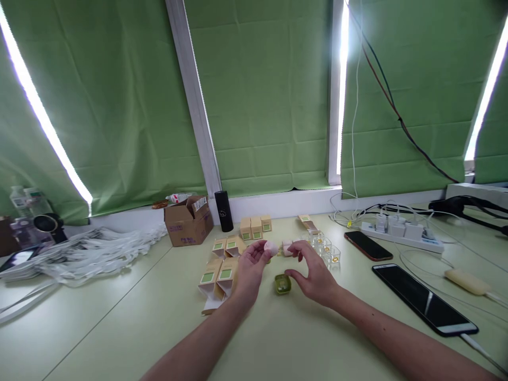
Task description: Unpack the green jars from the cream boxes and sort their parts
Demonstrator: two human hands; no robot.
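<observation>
My left hand [253,264] is closed, thumb and fingertips pinching a small rounded pale pink piece [271,248] just above the table. My right hand [313,270] is beside it, fingers and thumb spread apart, with nothing visible in its grasp. Its thumb tip comes close to a small square green glass cup [283,284]; whether they touch I cannot tell. More pale pink pieces [286,247] lie behind the right fingertips, partly hidden. Several small clear glass cups [334,256] with gold-coloured centres stand just beyond the right hand.
Open kraft boxes [209,279] with green labels lie left of my left hand; closed small boxes [256,227] stand behind. Farther back are a cardboard carton [188,221] and a black cylinder [224,211]. Phones [424,299], cables and a power strip [402,238] occupy the right side.
</observation>
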